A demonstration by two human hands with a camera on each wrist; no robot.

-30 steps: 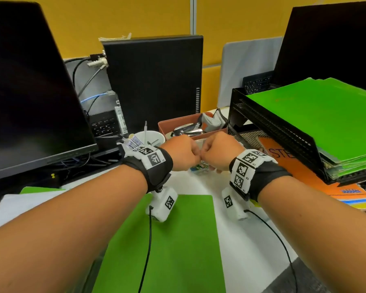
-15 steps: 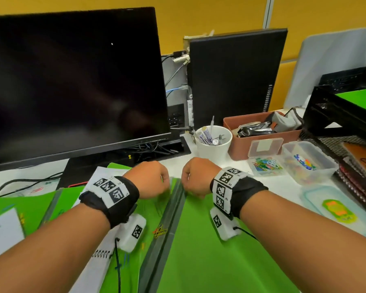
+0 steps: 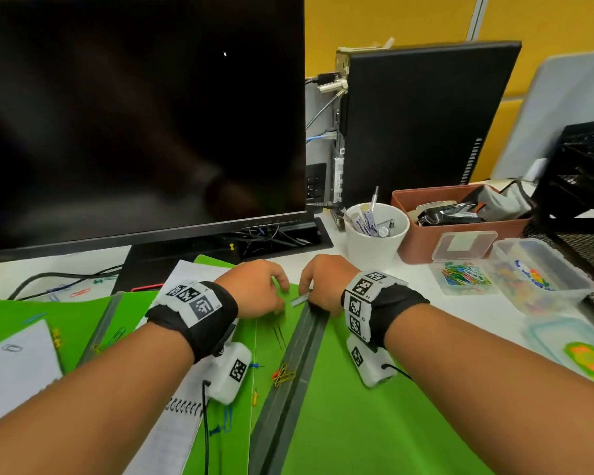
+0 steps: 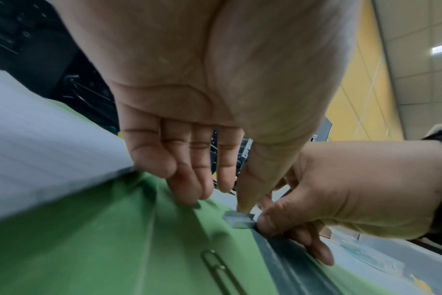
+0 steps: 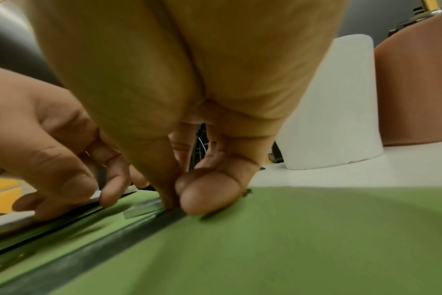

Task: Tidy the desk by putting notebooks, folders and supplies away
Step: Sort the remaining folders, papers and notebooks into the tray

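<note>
2 hands are seen close together at the far end of a green folder (image 3: 374,416) on the worktop (image 3: 408,296). From the head view, only the backs of the left hand (image 3: 254,289) and right hand (image 3: 326,279) are shown, with a small grey strip (image 3: 300,299) between them. The strip looks like a block of staples, though this cannot be told for certain.

More is given by the left wrist view: the strip (image 4: 240,218) lies on the folder beside its dark spine (image 4: 290,265), touched from above by the left thumb and pinched at its end by the right hand's thumb and curled fingers. The other left fingers (image 4: 187,175) hang loosely straight, holding nothing. A paper clip (image 4: 220,269) lies nearer on the green cover.

Only the right wrist view shows the right fingertips (image 5: 204,195) pressed down at the spine, with a white cup (image 5: 341,103) and a brown box (image 5: 416,89) behind.
</note>
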